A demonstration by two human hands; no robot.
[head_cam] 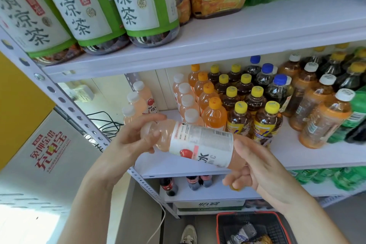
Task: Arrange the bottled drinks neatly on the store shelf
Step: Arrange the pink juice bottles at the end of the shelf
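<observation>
A pale pink drink bottle (198, 144) with a white label lies sideways in front of the middle shelf (297, 156), cap end to the left. My left hand (134, 140) grips its neck and cap end. At the bottle's base my right hand (255, 166) holds it with the thumb on top and fingers curled beneath. Behind it stand rows of like pink bottles with white caps (187, 101), orange drinks (214, 113) and dark tea bottles with yellow caps (240, 119). Three more pink bottles (136, 101) stand at the shelf's left end.
Large green-labelled tea bottles (79, 6) stand on the upper shelf (237, 31). Cola bottles (169, 186) and green bottles (336, 178) fill the lower shelf. On the floor sits a red basket (251, 228) with items. A white box (49, 154) and black cables (103, 123) lie left of the rack.
</observation>
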